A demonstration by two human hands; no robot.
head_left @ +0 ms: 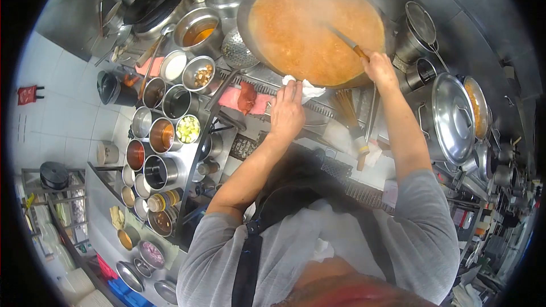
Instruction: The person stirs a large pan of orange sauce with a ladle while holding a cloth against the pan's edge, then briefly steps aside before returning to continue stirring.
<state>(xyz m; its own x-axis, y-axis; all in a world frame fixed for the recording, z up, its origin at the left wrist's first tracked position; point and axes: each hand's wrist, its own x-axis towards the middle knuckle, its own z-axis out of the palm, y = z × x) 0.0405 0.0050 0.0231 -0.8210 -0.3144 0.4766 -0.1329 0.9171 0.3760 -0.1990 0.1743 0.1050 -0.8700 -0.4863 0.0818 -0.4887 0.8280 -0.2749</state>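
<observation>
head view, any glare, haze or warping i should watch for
Head view: strong fisheye bending, edges fading to black; steam veils the upper part of the thick orange liquid; white glare on the domed silver metal lid; the crowded shelving at the far right is squeezed too small to make out well.

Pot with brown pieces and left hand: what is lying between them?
In the head view, a dark bar, then a pink cloth with a reddish cloth on it.
</observation>
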